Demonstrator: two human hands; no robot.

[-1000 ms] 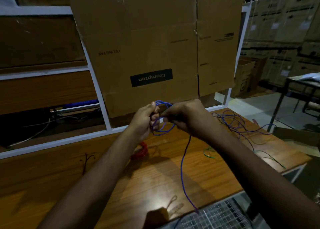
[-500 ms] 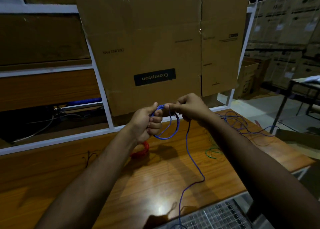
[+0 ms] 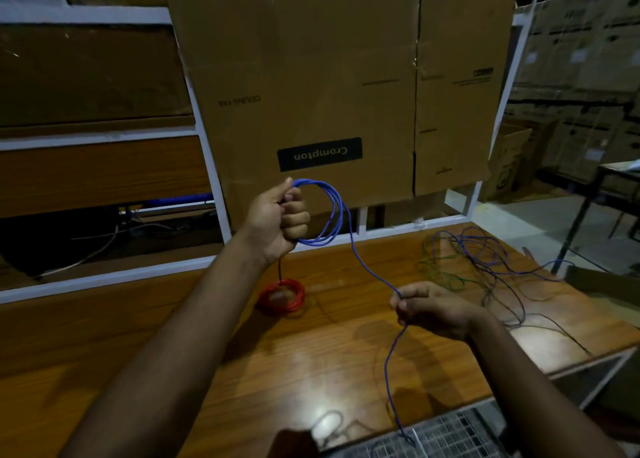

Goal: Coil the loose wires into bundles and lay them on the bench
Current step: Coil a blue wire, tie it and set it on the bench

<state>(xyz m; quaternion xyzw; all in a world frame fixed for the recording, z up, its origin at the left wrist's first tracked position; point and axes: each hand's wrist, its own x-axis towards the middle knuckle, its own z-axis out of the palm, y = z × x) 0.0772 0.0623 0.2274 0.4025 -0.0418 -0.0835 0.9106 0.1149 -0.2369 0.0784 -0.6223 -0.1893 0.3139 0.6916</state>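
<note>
My left hand [image 3: 280, 218] is raised above the wooden bench [image 3: 214, 346] and grips a coil of blue wire [image 3: 334, 211] with several loops. The free end of the blue wire runs down to my right hand [image 3: 429, 308], which pinches it low over the bench, and then trails off the front edge. A finished red wire bundle [image 3: 281, 296] lies on the bench below my left hand. A tangle of loose purple, green and dark wires [image 3: 481, 267] lies at the right end of the bench.
A large cardboard sheet [image 3: 329, 83] hangs on the white frame [image 3: 211, 166] behind the bench. A metal grille [image 3: 446, 437] sits below the front edge. Stacked cartons and a dark table [image 3: 616, 177] stand off to the right.
My hands have separated: the right hand slid down and to the right along the blue wire, drawing out a length, while the left hand lifted the coil slightly.
</note>
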